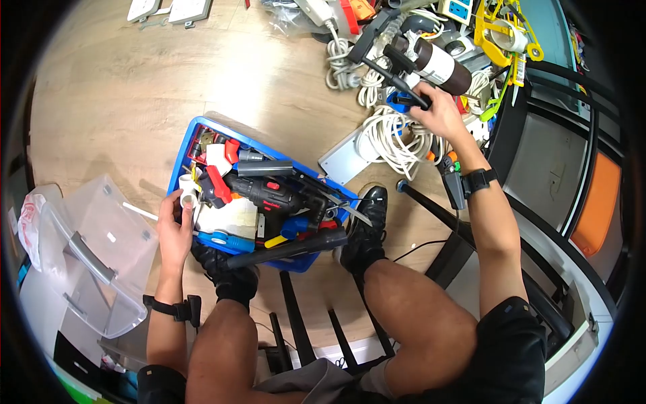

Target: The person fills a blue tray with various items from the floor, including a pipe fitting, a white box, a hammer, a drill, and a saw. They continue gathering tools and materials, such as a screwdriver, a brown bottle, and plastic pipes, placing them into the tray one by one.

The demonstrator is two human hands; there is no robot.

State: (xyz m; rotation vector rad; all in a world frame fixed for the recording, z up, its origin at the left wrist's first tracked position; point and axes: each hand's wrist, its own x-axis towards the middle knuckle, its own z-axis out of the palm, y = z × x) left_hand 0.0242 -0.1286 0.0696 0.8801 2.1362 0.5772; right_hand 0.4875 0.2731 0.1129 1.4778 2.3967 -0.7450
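Note:
My right hand [441,113] is closed round the end of a black T-shaped tool [396,82], whose crosspiece points up over the pile. A dark brown bottle [441,66] with a white label lies just beyond that hand. Coiled white cable [397,141] sits below it. At the left rim of a blue bin [180,161], my left hand [176,225] has its fingers and thumb round a white plastic pipe fitting [188,191]. The bin holds a black-and-red power drill [266,195], a black tube [289,249], a blue-handled tool [227,241] and other mixed tools.
The heap at upper right includes a yellow tool frame [494,40] and a power strip [313,10]. A clear plastic box [108,262] stands left. Black shoes [369,222] flank the bin. A black metal rack [558,114] rises at right.

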